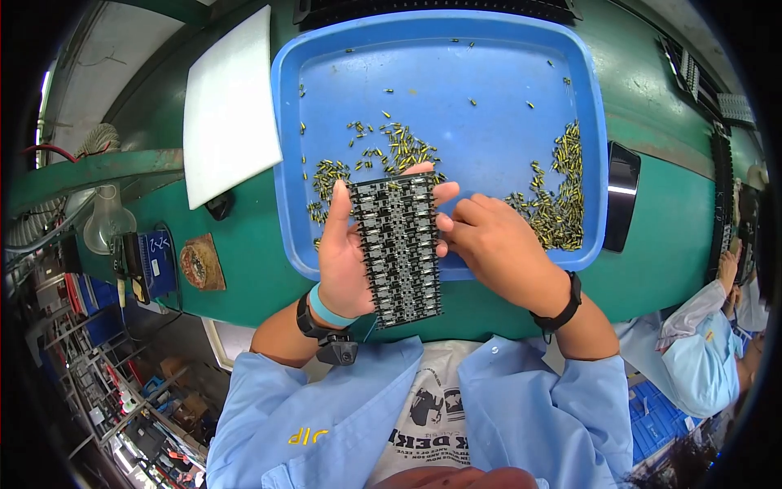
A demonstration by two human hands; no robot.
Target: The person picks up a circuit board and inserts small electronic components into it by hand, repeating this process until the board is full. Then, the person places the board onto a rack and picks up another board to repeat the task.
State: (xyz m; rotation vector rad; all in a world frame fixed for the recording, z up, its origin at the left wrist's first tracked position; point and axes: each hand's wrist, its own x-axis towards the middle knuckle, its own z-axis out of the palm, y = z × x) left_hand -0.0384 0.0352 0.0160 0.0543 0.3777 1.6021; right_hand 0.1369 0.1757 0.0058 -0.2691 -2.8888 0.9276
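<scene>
A dark circuit board panel (399, 253), packed with rows of small parts and with pins along both long edges, rests in my left hand (340, 269). The thumb lies along its left edge, and fingertips show past its top and right edges. My right hand (505, 248) is at the panel's right edge, thumb and fingers closed together in a pinch; whatever they hold is hidden. Both hands are over the near side of a blue plastic tray (440, 19). Small brass-coloured and black cylindrical components (403, 147) lie heaped in it, with another heap (562, 216) at the right.
A white foam sheet (230, 110) leans over the tray's left side. A black glossy phone-like object (623, 197) lies to the right. On the green table (244, 269), leftward, are a round brown item (201, 262) and a glass bulb (108, 220). Another person's sleeve (692, 359) shows at right.
</scene>
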